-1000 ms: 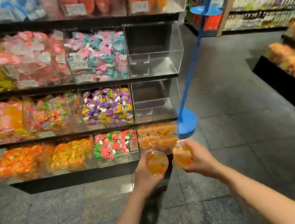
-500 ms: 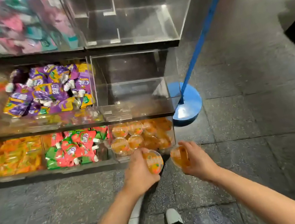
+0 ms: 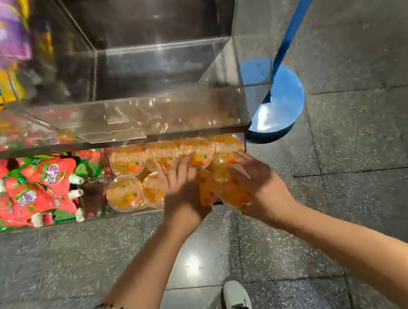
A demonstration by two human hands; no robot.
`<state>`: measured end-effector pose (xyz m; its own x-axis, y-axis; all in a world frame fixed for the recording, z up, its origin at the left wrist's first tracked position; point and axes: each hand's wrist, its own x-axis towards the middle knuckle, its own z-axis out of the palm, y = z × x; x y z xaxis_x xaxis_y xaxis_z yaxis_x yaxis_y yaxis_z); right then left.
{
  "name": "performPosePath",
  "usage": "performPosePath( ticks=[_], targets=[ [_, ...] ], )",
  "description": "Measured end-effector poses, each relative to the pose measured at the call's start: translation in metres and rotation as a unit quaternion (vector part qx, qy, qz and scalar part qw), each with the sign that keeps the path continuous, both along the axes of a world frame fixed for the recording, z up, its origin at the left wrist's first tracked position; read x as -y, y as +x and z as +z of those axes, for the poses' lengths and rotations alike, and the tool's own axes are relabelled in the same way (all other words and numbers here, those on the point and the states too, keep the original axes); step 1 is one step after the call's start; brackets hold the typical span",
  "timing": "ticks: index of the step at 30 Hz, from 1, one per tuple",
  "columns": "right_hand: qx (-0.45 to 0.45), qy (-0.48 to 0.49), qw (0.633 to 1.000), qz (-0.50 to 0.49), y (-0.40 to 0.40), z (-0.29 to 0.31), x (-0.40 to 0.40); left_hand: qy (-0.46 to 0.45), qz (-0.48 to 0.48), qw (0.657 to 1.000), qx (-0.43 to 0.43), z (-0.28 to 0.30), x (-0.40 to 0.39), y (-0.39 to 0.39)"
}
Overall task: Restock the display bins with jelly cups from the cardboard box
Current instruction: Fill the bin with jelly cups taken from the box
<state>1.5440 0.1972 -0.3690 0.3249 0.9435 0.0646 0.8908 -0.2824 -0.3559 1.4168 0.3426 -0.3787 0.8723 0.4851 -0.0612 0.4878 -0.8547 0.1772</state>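
While both hands (image 3: 259, 185) reach into the bottom bin (image 3: 136, 211), the left (image 3: 179, 185) lies flat-fingered on the cups (image 3: 124, 193), the right gripping one (image 3: 234, 195).

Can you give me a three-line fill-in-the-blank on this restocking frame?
1. The round orange jelly cups lie in the ____ shelf's clear bin.
2. The clear acrylic bin directly above them holds ____.
3. The pole rising from the round blue floor base is coloured ____.
4. The right hand holds an orange ____.

Missing: bottom; nothing; blue; jelly cup
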Motion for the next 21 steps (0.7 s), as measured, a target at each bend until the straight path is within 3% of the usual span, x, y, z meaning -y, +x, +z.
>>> performPosePath(
  ticks=[10,21],
  targets=[
    [0.087,-0.044,0.995,-0.002,0.004,-0.032,-0.013,-0.008,-0.053,0.999,0.001,-0.014,-0.018,-0.006],
    [0.214,-0.135,0.967,-0.032,-0.012,-0.042,-0.015,0.067,-0.042,0.99,-0.113,-0.018,-0.005,-0.013]
  ],
)
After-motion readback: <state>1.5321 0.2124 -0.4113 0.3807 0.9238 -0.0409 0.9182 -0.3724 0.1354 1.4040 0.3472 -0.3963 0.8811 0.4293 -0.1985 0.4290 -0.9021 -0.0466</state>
